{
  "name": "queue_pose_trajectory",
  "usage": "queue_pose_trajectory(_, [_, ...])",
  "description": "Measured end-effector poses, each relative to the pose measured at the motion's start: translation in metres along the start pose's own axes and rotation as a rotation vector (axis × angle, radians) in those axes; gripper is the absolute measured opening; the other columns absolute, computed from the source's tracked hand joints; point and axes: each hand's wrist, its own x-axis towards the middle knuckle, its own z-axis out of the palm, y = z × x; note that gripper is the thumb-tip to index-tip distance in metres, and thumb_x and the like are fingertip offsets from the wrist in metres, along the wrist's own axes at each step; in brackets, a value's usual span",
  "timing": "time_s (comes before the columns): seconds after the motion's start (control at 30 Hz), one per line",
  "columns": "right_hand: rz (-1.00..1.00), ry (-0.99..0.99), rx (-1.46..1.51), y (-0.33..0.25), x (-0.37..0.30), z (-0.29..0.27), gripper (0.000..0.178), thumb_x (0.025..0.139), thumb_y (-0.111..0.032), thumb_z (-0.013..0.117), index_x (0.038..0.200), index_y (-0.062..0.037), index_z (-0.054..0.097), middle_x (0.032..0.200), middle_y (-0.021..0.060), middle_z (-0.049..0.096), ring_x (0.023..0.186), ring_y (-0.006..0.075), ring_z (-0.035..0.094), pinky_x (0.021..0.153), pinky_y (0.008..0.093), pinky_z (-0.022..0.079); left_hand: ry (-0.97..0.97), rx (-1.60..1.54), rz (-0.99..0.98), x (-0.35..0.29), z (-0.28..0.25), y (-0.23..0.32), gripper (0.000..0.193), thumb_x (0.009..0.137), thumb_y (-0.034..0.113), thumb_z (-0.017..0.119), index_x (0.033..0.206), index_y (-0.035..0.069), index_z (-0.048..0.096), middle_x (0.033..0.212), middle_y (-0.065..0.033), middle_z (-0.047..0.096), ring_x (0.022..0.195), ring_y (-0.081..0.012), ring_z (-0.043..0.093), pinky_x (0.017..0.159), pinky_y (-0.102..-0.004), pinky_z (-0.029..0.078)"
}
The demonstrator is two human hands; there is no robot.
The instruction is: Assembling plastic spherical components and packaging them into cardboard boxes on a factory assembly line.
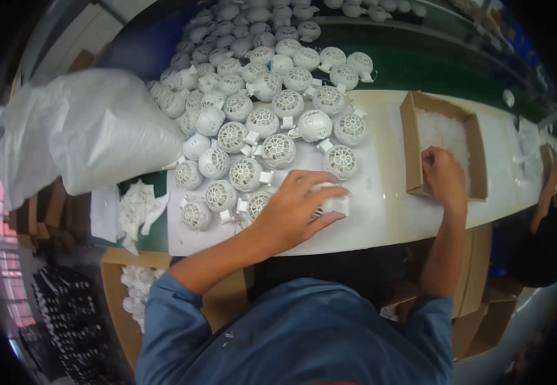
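Observation:
My left hand is wrapped over a white lattice ball near the front edge of the table. A white block on the ball shows between thumb and fingers; the rest lies under the hand. My right hand reaches into an open cardboard box at the right. Its fingers are curled together at the box's near left corner, and what they hold, if anything, is hidden. Small whitish translucent pieces fill the bottom of that box. Several similar lattice balls stand close beyond my left hand.
A large white plastic bag bulges at the left, near torn white scraps. More balls crowd the far green surface. Below the table stands a carton of white parts. Another person's arm shows at the far right.

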Motion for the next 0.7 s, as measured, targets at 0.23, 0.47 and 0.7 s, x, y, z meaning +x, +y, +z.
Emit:
queue_pose_trajectory(0.23, [-0.102, -0.036, 0.04, 0.002, 0.0, -0.002, 0.013, 0.08, -0.011, 0.065, 0.089, -0.0017, 0.068, 0.081, 0.0124, 0.067, 0.073, 0.026, 0.064, 0.067, 0.0356, 0.048, 0.321, -1.144, -0.654, -0.07, -0.036, -0.001, 0.036, 0.093, 0.015, 0.055, 0.128, 0.012, 0.049, 0.117, -0.0137, 0.054, 0.111, -0.0367, 0.056, 0.079, -0.0462, 0.057])
queue_pose_trajectory(0.47, [-0.003, 0.267, 0.419, 0.001, -0.006, -0.007, 0.017, 0.082, -0.012, 0.072, 0.095, -0.0006, 0.07, 0.082, 0.0021, 0.066, 0.072, 0.0078, 0.056, 0.063, 0.0236, 0.044, 0.418, -1.761, -0.426, -0.117, -0.028, -0.033, 0.018, 0.092, 0.01, 0.057, 0.109, 0.006, 0.055, 0.11, -0.0134, 0.056, 0.1, -0.0324, 0.062, 0.075, -0.0466, 0.059])
queue_pose_trajectory(0.7, [-0.244, 0.125, 0.911, -0.078, -0.081, 0.064, 0.017, 0.083, 0.003, 0.068, 0.099, 0.0025, 0.07, 0.091, 0.0124, 0.071, 0.075, 0.0139, 0.063, 0.069, 0.0244, 0.05, 0.556, -1.443, -0.521, -0.124, -0.037, -0.025, 0.015, 0.088, 0.011, 0.066, 0.099, 0.005, 0.058, 0.093, -0.0129, 0.06, 0.103, -0.0312, 0.062, 0.078, -0.0416, 0.057])
